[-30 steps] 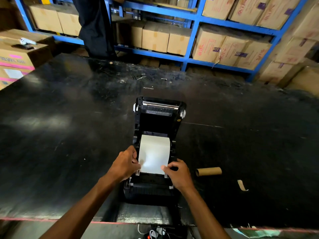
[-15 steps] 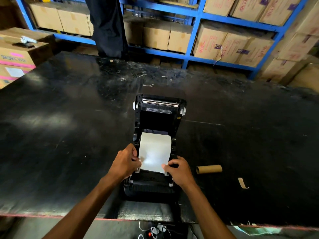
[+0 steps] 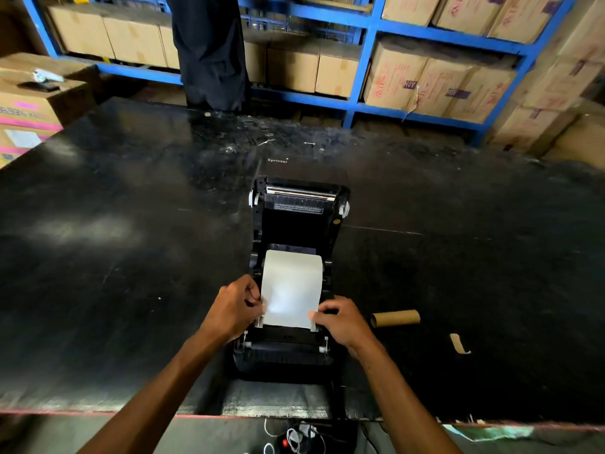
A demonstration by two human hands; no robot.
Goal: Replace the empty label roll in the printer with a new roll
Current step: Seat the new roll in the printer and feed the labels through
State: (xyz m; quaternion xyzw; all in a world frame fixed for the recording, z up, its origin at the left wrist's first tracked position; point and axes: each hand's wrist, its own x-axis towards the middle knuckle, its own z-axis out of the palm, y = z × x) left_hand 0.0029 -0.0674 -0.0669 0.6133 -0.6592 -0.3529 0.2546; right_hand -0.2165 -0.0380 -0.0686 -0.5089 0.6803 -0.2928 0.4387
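Open printer (image 3: 296, 280) on a black table (image 3: 114, 257). Both hands pinch the white label strip (image 3: 291, 286) inside it: left hand (image 3: 234, 308) and right hand (image 3: 342, 319) at its near corners. Thin, floppy paper; edges look safest. Empty core (image 3: 395, 318) lies right of the printer.

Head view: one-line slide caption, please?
Both hands, left and right, feed white label paper through the open printer; empty core lies alongside.

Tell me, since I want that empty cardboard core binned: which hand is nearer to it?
Right. The right hand is beside the cardboard core; the left hand is across the printer.
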